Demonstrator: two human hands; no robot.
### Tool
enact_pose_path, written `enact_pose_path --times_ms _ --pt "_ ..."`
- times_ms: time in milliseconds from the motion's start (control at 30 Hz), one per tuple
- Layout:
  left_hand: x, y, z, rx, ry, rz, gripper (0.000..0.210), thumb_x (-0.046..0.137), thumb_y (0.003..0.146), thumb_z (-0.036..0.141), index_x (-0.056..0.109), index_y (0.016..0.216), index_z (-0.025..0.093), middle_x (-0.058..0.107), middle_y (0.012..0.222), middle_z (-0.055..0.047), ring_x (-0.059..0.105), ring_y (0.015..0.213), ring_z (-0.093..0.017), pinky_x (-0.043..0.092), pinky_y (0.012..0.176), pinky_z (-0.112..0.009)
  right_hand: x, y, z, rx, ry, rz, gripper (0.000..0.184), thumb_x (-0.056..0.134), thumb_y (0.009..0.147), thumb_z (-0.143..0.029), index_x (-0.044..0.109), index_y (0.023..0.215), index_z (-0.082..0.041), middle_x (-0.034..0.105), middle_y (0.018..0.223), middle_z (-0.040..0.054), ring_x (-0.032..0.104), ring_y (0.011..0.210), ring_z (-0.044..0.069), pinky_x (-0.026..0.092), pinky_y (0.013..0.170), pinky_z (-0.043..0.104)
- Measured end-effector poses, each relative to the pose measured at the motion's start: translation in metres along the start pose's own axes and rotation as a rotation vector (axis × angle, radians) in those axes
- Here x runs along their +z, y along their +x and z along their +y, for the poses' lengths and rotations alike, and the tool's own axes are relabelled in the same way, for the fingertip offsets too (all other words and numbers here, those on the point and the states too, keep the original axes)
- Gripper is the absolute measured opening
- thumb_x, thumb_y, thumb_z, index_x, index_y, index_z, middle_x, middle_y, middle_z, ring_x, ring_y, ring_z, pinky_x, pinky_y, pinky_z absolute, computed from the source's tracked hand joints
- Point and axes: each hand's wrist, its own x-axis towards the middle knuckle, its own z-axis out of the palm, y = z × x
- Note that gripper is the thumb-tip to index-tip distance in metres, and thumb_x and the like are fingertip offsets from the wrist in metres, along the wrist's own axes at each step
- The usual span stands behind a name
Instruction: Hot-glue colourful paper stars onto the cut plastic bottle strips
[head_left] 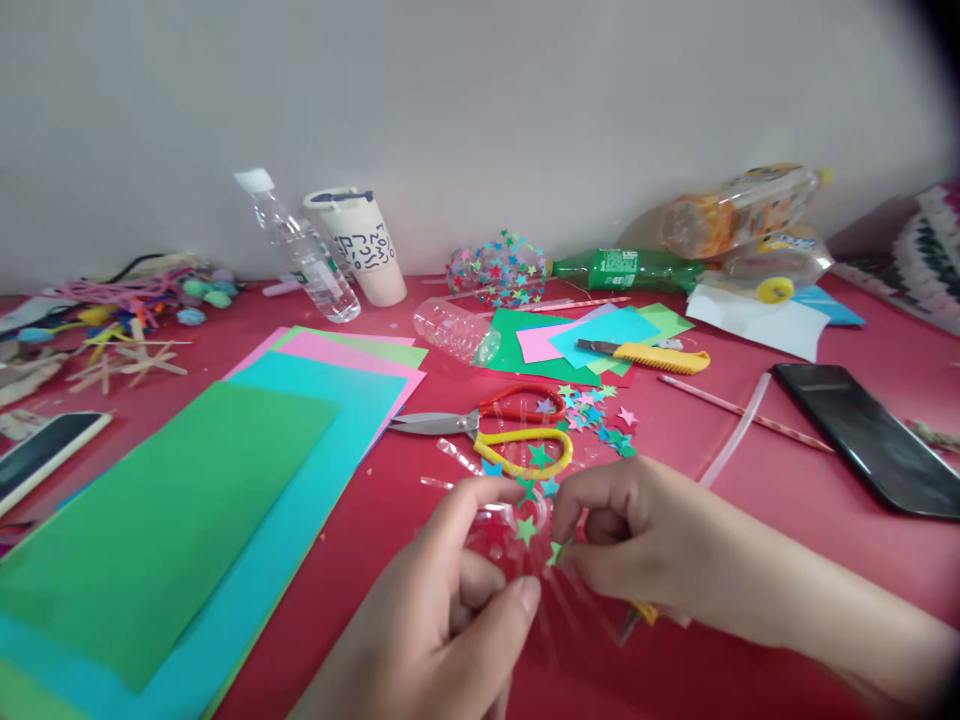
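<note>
Low over the table, my right hand (637,540) pinches a small green paper star (555,553) between thumb and fingertips. My left hand (472,600) curves beside a clear plastic piece cut into spreading strips (499,520); its thumb and index finger are apart, the other fingers curled. Another green star (526,530) lies on the plastic between my hands. Just beyond them are scissors (480,425) with one red and one yellow handle loop. Several loose coloured stars (600,410) lie by the handles. Part of the plastic is hidden by my fingers.
Coloured paper sheets (225,470) lie at left, with paper pieces and a yellow utility knife (660,357) farther back. A phone (870,435) is at right. A water bottle (307,250), a tumbler (367,245) and a star-covered bottle (499,272) are near the wall.
</note>
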Motion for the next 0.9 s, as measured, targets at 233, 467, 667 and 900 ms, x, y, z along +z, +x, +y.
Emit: enact_pose_path --times_ms 233,467,667,900 --pt "-0.006 0.002 0.001 0.042 0.014 -0.035 0.053 0.049 0.090 0.041 0.036 0.136 0.018 0.052 0.043 0.008 0.036 0.037 -0.009 0.023 0.035 -0.016 0.000 0.002 0.000 -0.026 0.040 0.015 0.016 0.049 0.066 -0.012 0.058 0.074 -0.022 0.040 0.037 -0.0142 0.031 0.026 0.004 0.022 0.026 0.013" --pt "-0.010 0.004 0.000 0.117 0.019 -0.056 0.052 0.047 0.092 0.040 0.032 0.137 0.018 0.054 0.043 0.008 0.031 0.033 -0.007 0.019 0.032 -0.015 0.001 0.004 0.005 -0.101 0.006 0.005 0.014 0.048 0.067 -0.012 0.059 0.068 -0.021 0.040 0.038 -0.0122 0.034 0.027 0.005 0.022 0.026 0.014" --pt "-0.009 0.002 0.004 0.111 0.004 -0.016 0.053 0.047 0.091 0.039 0.033 0.137 0.017 0.054 0.043 0.008 0.030 0.033 -0.007 0.018 0.032 -0.014 0.002 0.006 0.009 -0.142 -0.053 0.037 0.013 0.048 0.069 -0.013 0.058 0.071 -0.021 0.038 0.042 -0.0118 0.032 0.031 0.004 0.020 0.031 0.015" --pt "-0.011 0.004 0.001 0.119 -0.007 -0.021 0.057 0.048 0.091 0.042 0.029 0.139 0.018 0.053 0.042 0.009 0.031 0.033 -0.007 0.020 0.032 -0.014 0.002 -0.002 -0.001 -0.220 -0.271 0.161 0.010 0.054 0.072 -0.016 0.061 0.070 -0.021 0.041 0.047 -0.0092 0.034 0.042 0.006 0.023 0.039 0.017"
